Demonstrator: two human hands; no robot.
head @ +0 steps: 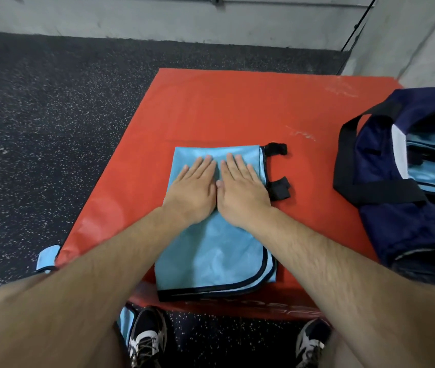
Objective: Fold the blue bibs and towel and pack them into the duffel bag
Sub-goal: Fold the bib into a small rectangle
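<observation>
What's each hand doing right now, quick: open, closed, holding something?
The left hand is open, pressing flat on the folded blue bib.
The right hand is open too, pressing flat on the same bib, holding nothing.

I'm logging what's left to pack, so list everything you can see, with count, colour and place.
folded bib: one, light blue with black trim, middle of the mat
strap tabs: two, black, at the bib's right edge
mat: one, red, on the floor
duffel bag: one, navy with black handles, open, on the mat's right end
cloth in the bag: light blue, count unclear
loose cloth: two bits, light blue, off the mat's near left corner and below its front edge
floor: black, speckled
wall: grey, far side
shoes: two, black and white, bottom edge
left hand: flat on the bib
right hand: flat beside it
</observation>
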